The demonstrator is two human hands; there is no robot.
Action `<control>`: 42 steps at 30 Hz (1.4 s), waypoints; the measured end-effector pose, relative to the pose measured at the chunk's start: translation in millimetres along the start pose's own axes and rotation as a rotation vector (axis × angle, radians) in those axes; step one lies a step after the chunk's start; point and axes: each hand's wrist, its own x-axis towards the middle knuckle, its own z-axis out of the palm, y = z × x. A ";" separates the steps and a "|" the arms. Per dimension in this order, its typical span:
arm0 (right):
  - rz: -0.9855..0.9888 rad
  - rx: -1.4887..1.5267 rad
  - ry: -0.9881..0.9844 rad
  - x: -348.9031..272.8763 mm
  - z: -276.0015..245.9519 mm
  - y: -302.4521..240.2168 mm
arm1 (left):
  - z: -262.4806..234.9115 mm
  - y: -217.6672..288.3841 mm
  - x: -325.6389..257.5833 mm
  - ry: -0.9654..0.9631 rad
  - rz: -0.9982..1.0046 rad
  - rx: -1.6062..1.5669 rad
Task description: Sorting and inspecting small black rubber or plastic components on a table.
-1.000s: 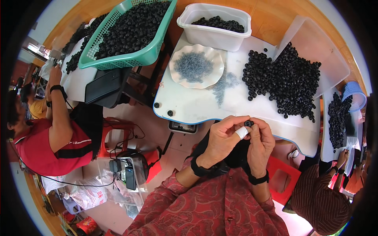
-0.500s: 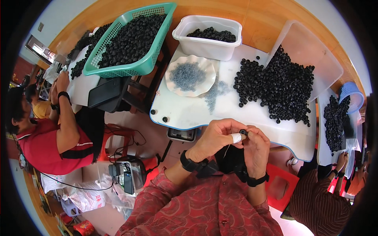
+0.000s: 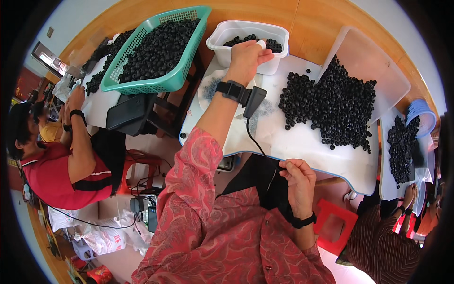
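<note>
My left hand [image 3: 247,61] reaches over the near rim of a white plastic bin [image 3: 253,27] holding small black rings [image 3: 274,45]. Its thumb, wrapped in white tape, and its fingers are apart; no ring shows between them. Closer to me, beside the table's front edge, my right hand [image 3: 299,182] is closed in a pinch. Something small and dark shows at its fingertips, too small to make out. My left forearm partly covers a scalloped white plate [image 3: 206,97] of tiny grey-blue pieces. More black rings [image 3: 338,102] lie heaped on the white table [image 3: 293,146] to the right.
A green basket [image 3: 108,84] full of black rings stands at the left. A clear tub [image 3: 378,71] lies tipped behind the heap. A cable [image 3: 255,141] hangs from my left wrist device. Co-workers sit left and right; a red stool [image 3: 336,227] is beside me.
My left hand has left my right hand and moved forward to the white bin. The black ring held between both hands is out of sight. My right hand has shifted slightly down.
</note>
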 end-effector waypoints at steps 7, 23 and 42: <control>-0.066 -0.231 0.009 8.5 -1.9 7.5 | -26.7 -3.7 -62.8 0.013 -0.019 0.063; -0.556 -1.039 -0.079 61.7 45.0 51.9 | -86.8 -58.2 -213.5 0.283 -0.219 0.182; -0.788 -1.431 0.017 79.4 70.5 72.2 | -91.9 -61.1 -214.9 0.289 -0.151 0.078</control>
